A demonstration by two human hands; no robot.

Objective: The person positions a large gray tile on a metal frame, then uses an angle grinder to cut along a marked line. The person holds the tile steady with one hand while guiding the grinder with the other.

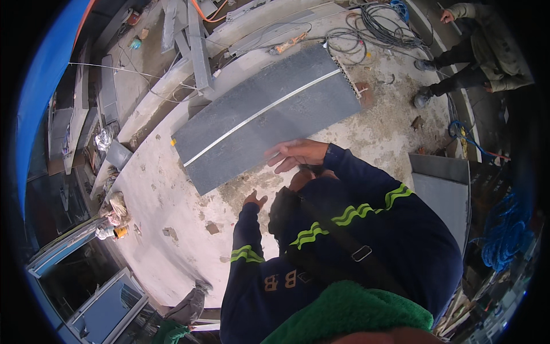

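Your right hand (297, 153): fingers spread flat and open, resting on the near edge of the slab (269, 114), gripping nothing.
Your left hand (254, 200): loosely open, fingers slightly curled, holding nothing, just short of the slab's near edge over bare floor.
Sleeves: dark navy cloth with wavy yellow-green reflective stripes; a black strap crosses your chest.

Slab: long rectangle of dark grey stone, matte and finely speckled, lying flat on the concrete floor (172, 229) in front of you. A thin pale line runs along its length, splitting it into two strips. Its far short end shows a ribbed pale edge.

Concrete floor: pale, rough, pitted, with darker damp patches and small chips of rubble.

Second slab (444, 195): grey, smooth, square-cornered, to your right, well apart from the first.

Cables (372, 28): black, tangled in loose coils beyond the slab's far end.

Blue rope (504, 235): bundled, fibrous, far right.

Another person (481, 51): crouched at the upper right, in drab clothing and dark shoes.
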